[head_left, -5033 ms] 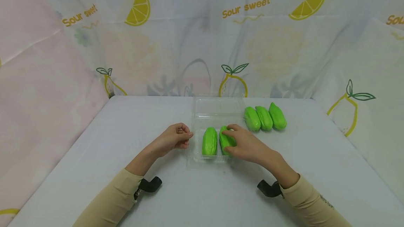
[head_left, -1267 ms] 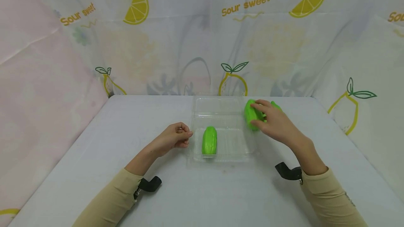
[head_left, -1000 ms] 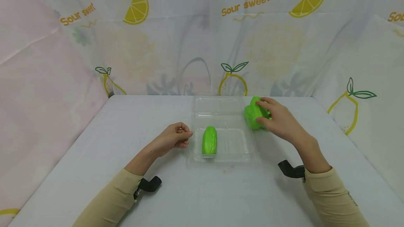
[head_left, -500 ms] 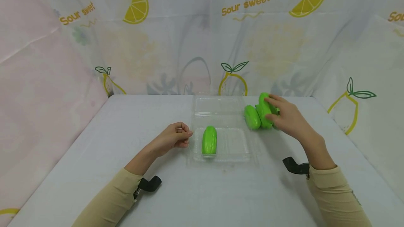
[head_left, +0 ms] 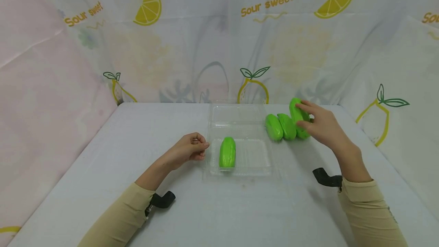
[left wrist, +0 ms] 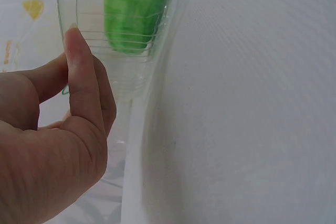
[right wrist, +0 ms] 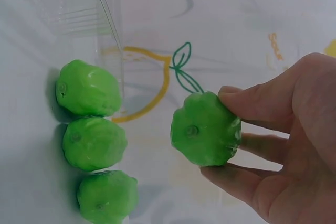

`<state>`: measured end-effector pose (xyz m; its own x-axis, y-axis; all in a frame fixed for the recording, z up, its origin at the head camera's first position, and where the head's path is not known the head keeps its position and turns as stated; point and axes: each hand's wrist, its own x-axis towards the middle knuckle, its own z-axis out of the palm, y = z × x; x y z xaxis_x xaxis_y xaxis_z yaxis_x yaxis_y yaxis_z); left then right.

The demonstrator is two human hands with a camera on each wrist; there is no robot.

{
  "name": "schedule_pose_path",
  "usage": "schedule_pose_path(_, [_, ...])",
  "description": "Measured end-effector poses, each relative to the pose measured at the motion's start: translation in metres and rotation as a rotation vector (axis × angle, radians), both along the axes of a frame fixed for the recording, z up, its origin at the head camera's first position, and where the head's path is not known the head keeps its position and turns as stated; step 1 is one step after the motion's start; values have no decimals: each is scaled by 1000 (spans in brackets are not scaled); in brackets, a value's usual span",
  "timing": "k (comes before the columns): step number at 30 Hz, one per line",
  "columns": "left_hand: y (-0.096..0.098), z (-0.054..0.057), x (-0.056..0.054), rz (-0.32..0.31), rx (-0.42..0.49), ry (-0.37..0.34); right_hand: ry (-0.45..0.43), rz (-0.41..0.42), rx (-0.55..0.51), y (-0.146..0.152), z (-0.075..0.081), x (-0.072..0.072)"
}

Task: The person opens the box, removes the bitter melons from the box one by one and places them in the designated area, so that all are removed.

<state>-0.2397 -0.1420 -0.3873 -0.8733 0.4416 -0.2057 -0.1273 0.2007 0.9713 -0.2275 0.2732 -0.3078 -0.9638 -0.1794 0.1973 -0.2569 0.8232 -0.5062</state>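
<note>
An open clear plastic clamshell box point(head_left: 253, 154) lies mid-table, its lid point(head_left: 236, 114) folded back. One bright green, ridged oblong fruit point(head_left: 227, 152) sits in its left side. My left hand point(head_left: 189, 148) pinches the box's left rim between thumb and finger; the left wrist view shows the index fingertip right at that rim. My right hand point(head_left: 324, 125) holds another green oblong fruit point(right wrist: 202, 129) between thumb and fingers, raised at the back right. In the head view it overlaps the rightmost of three like fruits in a row, the left one point(head_left: 274, 128) nearest the lid.
A white cloth covers the table point(head_left: 219, 212). Printed fabric point(head_left: 192, 48) with lemon drawings hangs behind and at both sides. A black curved piece point(head_left: 327, 178) is mounted at each sleeve cuff.
My right hand has lifted the right-hand fruit out of the box and carried it back and right, passing over the row to its right end. My left hand stays at the rim.
</note>
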Motion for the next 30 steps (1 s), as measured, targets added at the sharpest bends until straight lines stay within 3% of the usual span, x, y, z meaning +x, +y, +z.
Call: schedule_pose_path(30, [0, 0, 0, 1, -6, 4, -35, -80, 57, 34, -10, -11])
